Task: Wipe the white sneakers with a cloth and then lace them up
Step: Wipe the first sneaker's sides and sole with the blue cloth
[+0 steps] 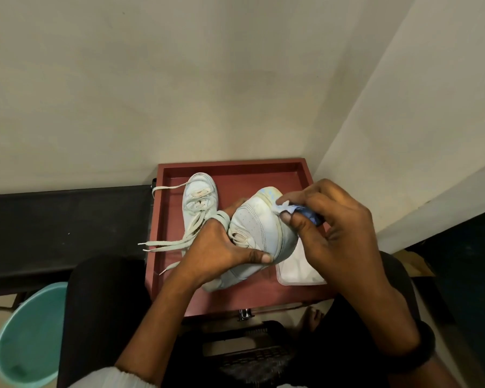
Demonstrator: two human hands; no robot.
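Steadies white sneaker in curled left hand, sole edge turned toward right hand for wiping; pinches blue cloth against toe rim. Leaves second sneaker, laces loose, beyond left hand on counter.

The left hand grips a white sneaker above the red counter, the thumb lying over its side. The right hand pinches a blue and white cloth against the sneaker's sole edge. A second sneaker lies on the counter with loose laces. A white tub stands under the right hand, and a green bucket is at the lower left.
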